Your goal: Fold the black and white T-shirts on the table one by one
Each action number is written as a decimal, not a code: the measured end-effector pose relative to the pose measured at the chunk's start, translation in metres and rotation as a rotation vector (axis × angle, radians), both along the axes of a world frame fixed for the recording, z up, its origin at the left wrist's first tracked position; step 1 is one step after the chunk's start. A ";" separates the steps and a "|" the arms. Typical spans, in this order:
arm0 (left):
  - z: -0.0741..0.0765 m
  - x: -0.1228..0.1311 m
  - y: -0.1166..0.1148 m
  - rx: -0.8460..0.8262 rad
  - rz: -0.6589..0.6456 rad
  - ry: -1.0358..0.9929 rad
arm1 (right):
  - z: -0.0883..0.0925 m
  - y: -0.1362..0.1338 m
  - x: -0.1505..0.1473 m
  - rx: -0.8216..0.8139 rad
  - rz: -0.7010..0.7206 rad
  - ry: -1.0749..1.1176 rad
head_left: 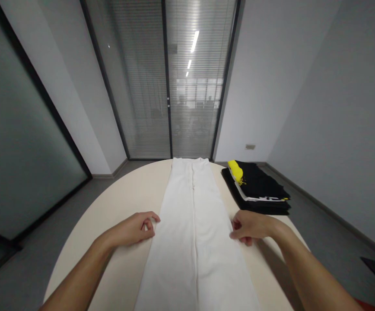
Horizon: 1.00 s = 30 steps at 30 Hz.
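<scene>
the white cloth (174, 246) runs lengthwise straight away between curled hands (138, 229) (251, 224), whether pinching its edges i cannot tell.

White cloth (177, 242): matt, soft-looking woven or knit fabric, mostly smooth, lightly creased, with a raised seam down its length. Tabletop (116, 207): pale, smooth, low sheen (laminate or wood, cannot tell). Folded stack (262, 181): black fabric, matt; yellow patch (236, 171) flat, speckled at its edge. Door panes (142, 86): clear glass, glossy, reflecting; slatted blinds (194, 134) visible through them. Side panel (19, 129): frosted-looking glass. Walls (271, 86): smooth, matt paint.
</scene>
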State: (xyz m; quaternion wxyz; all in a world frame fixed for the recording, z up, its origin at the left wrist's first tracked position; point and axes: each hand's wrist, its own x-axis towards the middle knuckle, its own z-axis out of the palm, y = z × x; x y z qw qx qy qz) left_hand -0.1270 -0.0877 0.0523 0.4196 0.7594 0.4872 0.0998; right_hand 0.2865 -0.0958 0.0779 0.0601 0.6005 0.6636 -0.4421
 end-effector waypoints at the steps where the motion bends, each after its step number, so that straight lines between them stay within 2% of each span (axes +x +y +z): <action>1: 0.000 0.000 0.000 -0.025 -0.015 -0.017 | 0.001 0.000 0.000 -0.016 -0.001 0.011; 9: 0.002 0.002 0.000 0.004 -0.092 0.086 | 0.003 -0.001 0.002 -0.099 -0.025 0.238; 16: 0.001 0.002 0.001 0.036 -0.115 0.032 | 0.003 0.001 0.006 -0.187 0.016 0.303; 20: 0.007 0.006 -0.004 -0.083 -0.107 -0.087 | 0.004 0.004 0.010 -0.192 0.069 0.363; 24: 0.011 0.007 -0.006 -0.215 -0.090 -0.187 | 0.001 0.008 0.010 -0.233 0.090 0.323; 30: 0.002 0.001 -0.001 -0.284 -0.018 -0.200 | -0.006 0.012 0.013 -0.235 0.082 0.297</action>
